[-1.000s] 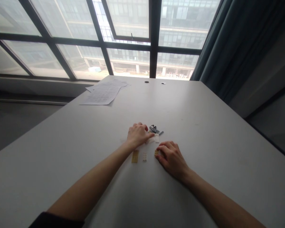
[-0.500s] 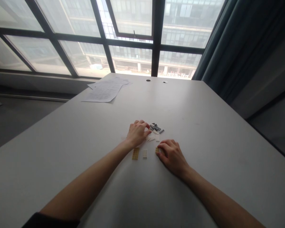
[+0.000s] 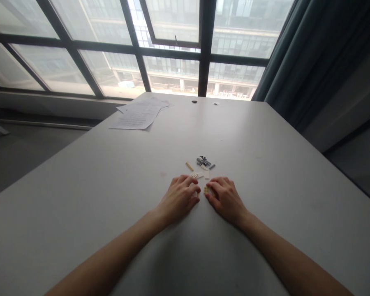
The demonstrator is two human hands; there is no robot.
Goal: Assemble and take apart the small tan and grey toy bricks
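Note:
On the white table, my right hand (image 3: 226, 199) grips a small tan studded brick (image 3: 206, 190) between thumb and fingers. My left hand (image 3: 181, 196) lies just left of it, fingers curled over a pale studded piece (image 3: 195, 191) that shows only in part. Beyond the hands are white pieces (image 3: 195, 175), a flat cream piece (image 3: 206, 174) and a narrow yellow strip (image 3: 189, 166). A small heap of grey and black pieces (image 3: 204, 161) lies behind them, with a short grey strip (image 3: 212, 166) at its right.
Printed papers (image 3: 137, 116) lie at the far left of the table (image 3: 265, 144). Two round holes are near its far edge. Behind stand framed windows (image 3: 172, 70), with a dark curtain (image 3: 299, 61) on the right.
My left hand has come back from the heap toward my right hand and now covers the pale piece. The yellow strip is now visible left of the heap. My right hand still grips its brick.

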